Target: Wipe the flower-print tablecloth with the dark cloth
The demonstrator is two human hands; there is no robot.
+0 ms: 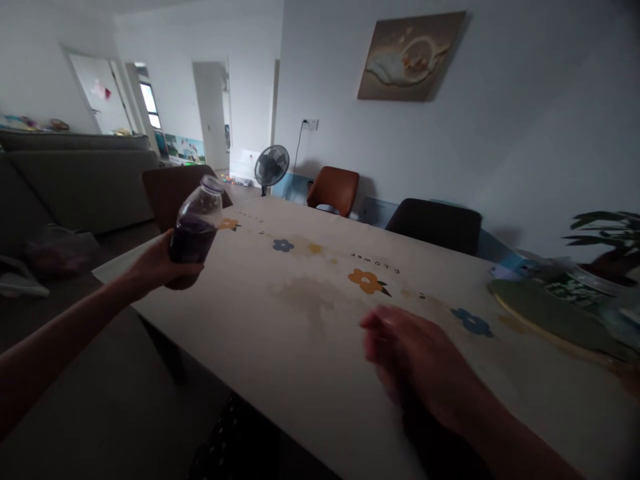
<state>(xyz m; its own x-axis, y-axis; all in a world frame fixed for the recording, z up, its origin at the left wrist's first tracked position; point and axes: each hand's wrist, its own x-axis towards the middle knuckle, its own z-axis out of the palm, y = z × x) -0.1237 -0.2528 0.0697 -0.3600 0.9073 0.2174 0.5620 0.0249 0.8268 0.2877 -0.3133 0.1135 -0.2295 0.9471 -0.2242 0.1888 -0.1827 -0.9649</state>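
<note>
My left hand (pixel 155 262) is wrapped round the lower part of a clear plastic bottle (pixel 197 217) at the left of the table. Dark purple liquid fills about the lower half of this bottle. No cap shows on its mouth, and it leans slightly to the right. Over the near right part of the table is my right hand (pixel 400 347), blurred, with its fingers curled together. Whatever may be inside those fingers is hidden. Under both hands lies a pale tablecloth (pixel 250 313) printed with orange and blue flowers.
A potted plant (pixel 607 250) and a green round mat (pixel 545 317) are at the table's right end. Beyond the far edge stand an orange-brown chair (pixel 334 189), a dark chair (pixel 435 223) and a fan (pixel 272 165). Another brown chair (pixel 165 190) is behind the bottle.
</note>
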